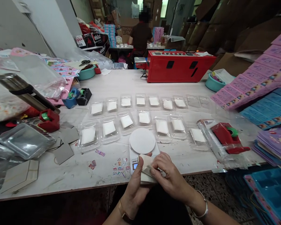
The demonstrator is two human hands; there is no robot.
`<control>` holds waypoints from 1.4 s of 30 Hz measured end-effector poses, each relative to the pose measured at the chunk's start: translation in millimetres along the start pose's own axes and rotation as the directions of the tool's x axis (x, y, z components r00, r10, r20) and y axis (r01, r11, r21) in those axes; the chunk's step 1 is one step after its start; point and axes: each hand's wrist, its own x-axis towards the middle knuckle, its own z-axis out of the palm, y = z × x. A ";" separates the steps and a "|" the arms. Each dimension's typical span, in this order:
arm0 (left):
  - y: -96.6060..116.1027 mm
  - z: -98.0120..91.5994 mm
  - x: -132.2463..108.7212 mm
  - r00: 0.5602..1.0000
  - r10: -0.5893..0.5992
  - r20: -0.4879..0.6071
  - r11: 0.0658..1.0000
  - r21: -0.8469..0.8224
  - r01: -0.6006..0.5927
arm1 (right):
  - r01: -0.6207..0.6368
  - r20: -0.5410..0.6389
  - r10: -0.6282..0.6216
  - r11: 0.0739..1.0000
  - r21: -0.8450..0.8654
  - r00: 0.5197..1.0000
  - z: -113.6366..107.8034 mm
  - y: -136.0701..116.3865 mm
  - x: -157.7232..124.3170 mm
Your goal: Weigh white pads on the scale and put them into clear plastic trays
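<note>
At the table's front edge, my left hand (137,184) is closed round a stack of white paper sheets (147,178). My right hand (167,173) pinches the upper sheets at their right side, bending them up from the rest. Just beyond both hands is a white digital scale (142,141) with a round plate and a small lit display, partly covered by the left hand. Two rows of clear plastic trays (107,139) spread out behind and beside the scale, several holding a white paper square (162,126).
A red machine (180,67) stands at the back. Tape dispensers (228,137) sit right and left (49,120). Pink boxes (255,73) are stacked at the right. Grey cards (64,153) and a steel bottle (25,90) are at left. Another person (141,37) works farther back.
</note>
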 end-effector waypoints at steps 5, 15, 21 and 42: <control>14.2 -12.9 0.4 0.998 0.052 0.047 0.997 0.049 -0.054 | -0.192 0.128 0.165 0.951 0.241 0.978 -4.9 3.5 22.6; 39.7 -62.6 -6.9 0.998 0.052 0.019 0.994 0.092 -0.054 | -0.405 0.452 0.295 0.899 0.167 0.842 -34.6 47.7 108.3; 56.5 -67.1 -16.7 0.975 0.029 0.222 0.996 0.070 -0.046 | -0.163 0.467 0.267 0.954 -0.252 0.843 -33.0 63.0 148.6; 60.5 -21.7 23.1 0.953 0.013 0.302 0.993 0.105 -0.047 | 0.111 0.066 -0.089 0.809 -0.577 0.994 -38.3 68.1 138.8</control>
